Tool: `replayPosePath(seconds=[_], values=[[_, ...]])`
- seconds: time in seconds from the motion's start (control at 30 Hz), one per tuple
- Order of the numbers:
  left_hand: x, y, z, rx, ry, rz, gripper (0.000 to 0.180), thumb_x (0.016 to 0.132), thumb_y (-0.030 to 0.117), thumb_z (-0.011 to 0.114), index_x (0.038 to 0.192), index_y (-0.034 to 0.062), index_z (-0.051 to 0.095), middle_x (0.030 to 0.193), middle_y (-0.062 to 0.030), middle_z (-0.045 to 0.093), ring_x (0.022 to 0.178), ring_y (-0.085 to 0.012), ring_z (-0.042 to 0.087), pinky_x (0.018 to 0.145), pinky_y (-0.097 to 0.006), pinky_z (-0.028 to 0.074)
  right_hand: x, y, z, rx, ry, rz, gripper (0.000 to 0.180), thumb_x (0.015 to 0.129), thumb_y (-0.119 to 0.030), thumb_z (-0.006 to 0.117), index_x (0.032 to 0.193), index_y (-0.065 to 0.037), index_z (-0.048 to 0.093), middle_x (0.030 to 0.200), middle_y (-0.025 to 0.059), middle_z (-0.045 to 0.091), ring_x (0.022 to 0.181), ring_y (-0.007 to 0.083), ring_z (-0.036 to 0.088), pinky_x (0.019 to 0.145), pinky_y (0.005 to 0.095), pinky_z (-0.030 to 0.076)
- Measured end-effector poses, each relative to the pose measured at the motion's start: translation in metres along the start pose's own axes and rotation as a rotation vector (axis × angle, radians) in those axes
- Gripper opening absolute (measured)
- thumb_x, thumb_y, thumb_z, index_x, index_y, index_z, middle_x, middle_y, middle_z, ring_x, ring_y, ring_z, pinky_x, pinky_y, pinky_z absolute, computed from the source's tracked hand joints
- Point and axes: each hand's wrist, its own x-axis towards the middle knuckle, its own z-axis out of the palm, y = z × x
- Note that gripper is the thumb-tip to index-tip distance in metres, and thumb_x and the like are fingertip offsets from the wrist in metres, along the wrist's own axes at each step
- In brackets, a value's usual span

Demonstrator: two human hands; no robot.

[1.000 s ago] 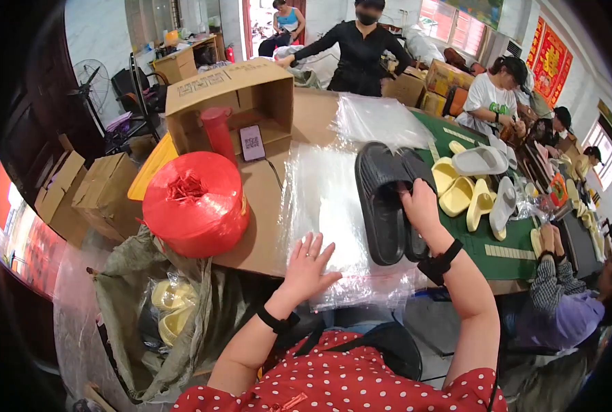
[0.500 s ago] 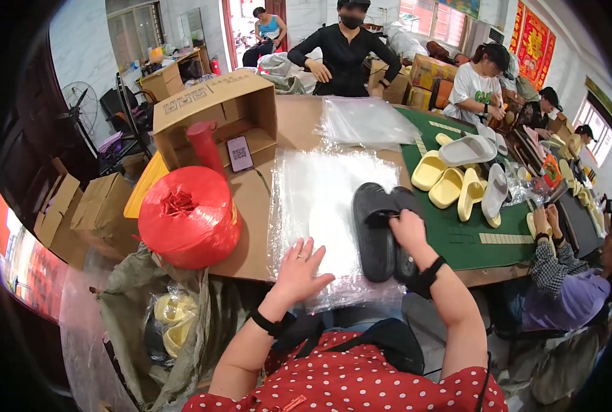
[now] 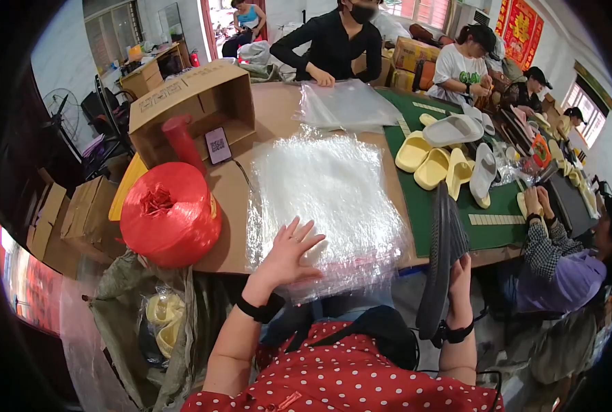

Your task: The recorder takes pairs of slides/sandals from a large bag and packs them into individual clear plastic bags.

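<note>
My left hand (image 3: 285, 254) lies with its fingers spread on the near left part of a stack of clear plastic bags (image 3: 337, 185). To the right of the stack, by the table's near edge, my right hand (image 3: 461, 278) grips black slippers (image 3: 437, 264). They are held upright on edge, one sole facing the bags, and they hide part of my fingers. Yellow slippers (image 3: 433, 168) and pale grey slippers (image 3: 483, 172) lie beyond on the green mat (image 3: 422, 209).
A big red roll of plastic twine (image 3: 172, 216), an open cardboard box (image 3: 192, 103) and a phone (image 3: 218, 145) stand left of the bags. Below is a sack (image 3: 124, 316) with bagged yellow slippers. A co-worker's hand (image 3: 321, 75) touches more clear bags (image 3: 350, 104). Another co-worker sits at right.
My right hand has lifted the black slippers off the bags and brought them right and nearer to me, turned on edge. The co-worker opposite has put a hand down to the far bags.
</note>
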Motion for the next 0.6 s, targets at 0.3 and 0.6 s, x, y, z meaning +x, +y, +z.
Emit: replayPosePath(seconds=[0.3, 0.6], values=[[0.001, 0.015, 0.026, -0.027, -0.049, -0.071, 0.08, 0.069, 0.051, 0.079, 0.136, 0.0147, 0.054, 0.145, -0.022, 0.044, 0.136, -0.0446, 0.036, 0.109, -0.051, 0.033, -0.024, -0.004, 0.019, 0.287, -0.044, 0.0, 0.028, 0.1, -0.017, 0.053, 0.122, -0.001, 0.051, 0.109, 0.0081, 0.063, 0.095, 0.017, 0.061, 0.082, 0.0306, 0.049], [-0.021, 0.027, 0.008, -0.029, -0.053, -0.047, 0.048, 0.09, 0.038, 0.062, 0.13, 0.0115, 0.06, 0.14, -0.019, 0.051, 0.132, -0.0404, 0.043, 0.11, -0.048, 0.032, -0.023, -0.011, 0.023, 0.322, -0.081, 0.045, 0.029, 0.098, -0.014, 0.054, 0.123, 0.001, 0.052, 0.114, 0.0093, 0.063, 0.101, 0.0179, 0.061, 0.086, 0.0309, 0.048]])
